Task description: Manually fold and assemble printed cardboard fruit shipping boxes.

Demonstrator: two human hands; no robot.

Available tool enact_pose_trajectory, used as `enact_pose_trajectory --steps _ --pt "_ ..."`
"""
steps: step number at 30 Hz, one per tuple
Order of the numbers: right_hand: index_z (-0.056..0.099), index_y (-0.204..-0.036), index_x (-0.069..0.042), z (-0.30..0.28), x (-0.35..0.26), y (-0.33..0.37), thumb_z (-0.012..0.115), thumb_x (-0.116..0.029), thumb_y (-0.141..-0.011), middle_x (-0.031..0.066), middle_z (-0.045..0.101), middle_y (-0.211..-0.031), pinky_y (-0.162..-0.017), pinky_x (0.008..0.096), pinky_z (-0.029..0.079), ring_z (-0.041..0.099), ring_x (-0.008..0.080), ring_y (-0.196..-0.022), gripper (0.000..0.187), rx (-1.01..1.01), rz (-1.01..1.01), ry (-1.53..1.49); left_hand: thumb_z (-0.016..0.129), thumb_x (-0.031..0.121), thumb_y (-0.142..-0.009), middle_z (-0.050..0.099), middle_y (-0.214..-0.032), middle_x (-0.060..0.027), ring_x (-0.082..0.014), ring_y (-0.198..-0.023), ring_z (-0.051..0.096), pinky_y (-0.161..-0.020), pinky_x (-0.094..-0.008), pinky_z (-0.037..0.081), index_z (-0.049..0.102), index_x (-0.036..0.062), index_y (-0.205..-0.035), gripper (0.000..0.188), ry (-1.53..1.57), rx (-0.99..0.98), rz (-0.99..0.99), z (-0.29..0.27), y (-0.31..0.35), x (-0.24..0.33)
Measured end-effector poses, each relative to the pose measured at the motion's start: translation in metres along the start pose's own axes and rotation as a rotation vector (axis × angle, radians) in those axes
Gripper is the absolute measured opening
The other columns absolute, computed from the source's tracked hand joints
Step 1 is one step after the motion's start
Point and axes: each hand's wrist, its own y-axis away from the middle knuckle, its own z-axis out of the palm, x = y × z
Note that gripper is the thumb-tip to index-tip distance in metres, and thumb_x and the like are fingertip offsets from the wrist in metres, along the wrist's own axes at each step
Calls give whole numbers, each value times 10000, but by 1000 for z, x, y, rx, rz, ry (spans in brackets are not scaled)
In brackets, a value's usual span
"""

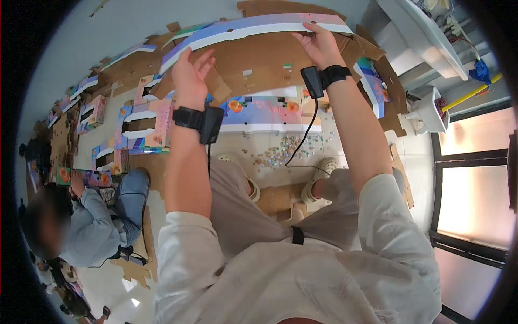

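A long printed cardboard panel (259, 26), blue to purple with a white edge and small round holes, lies across the far side. My right hand (319, 47) pinches its white edge near the right end, one finger over the printed face. Below the panel's left part is my left hand (190, 78), fingers apart and palm turned inward; a fingertip meets the white edge, but it grips nothing I can see. Brown cardboard (253, 59) spreads between the hands. Nearer me, a second printed panel (264, 114) with orange flower pictures lies on the floor.
Small round cut-out pieces (286, 152) are scattered by my feet. Folded printed boxes (143, 127) stand at left, near a seated co-worker (97, 221). At right are another printed piece (371, 86), a white basin (426, 38), a white bin (433, 110) and a black-framed glass door (472, 167).
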Motion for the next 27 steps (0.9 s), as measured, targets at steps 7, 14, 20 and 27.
enact_pose_trajectory --steps 7,14,20,27 --pt "417 -1307 135 17 -7 -73 496 39 -1032 273 513 -1340 -1097 609 557 597 453 -1250 301 38 27 -45 593 178 -1030 505 -1425 -171 -357 -1022 746 -785 -432 583 386 7 -1468 514 -34 43 44 7 1 -12" --pt "545 -1224 83 16 -16 -63 560 -19 -1036 203 603 -1276 -1057 522 580 621 364 -1220 214 31 -2 47 639 149 -997 616 -1223 -151 -295 -878 742 -689 -374 559 419 -10 -1425 506 -95 7 -46 24 6 -21" --pt "587 -1290 56 -86 82 51 588 -45 -1001 213 626 -1352 -1097 492 553 608 360 -1285 306 113 -15 490 610 158 -959 603 -1059 -87 -268 -864 740 -675 -396 549 583 44 -1075 165 -129 61 -288 34 18 -34" --pt "608 -1261 25 -288 240 107 631 -149 -1027 160 672 -1194 -944 468 596 668 323 -1140 292 143 375 802 614 189 -956 729 -977 -90 -209 -757 729 -624 -348 531 674 37 -1150 254 -353 -167 -266 61 54 -60"
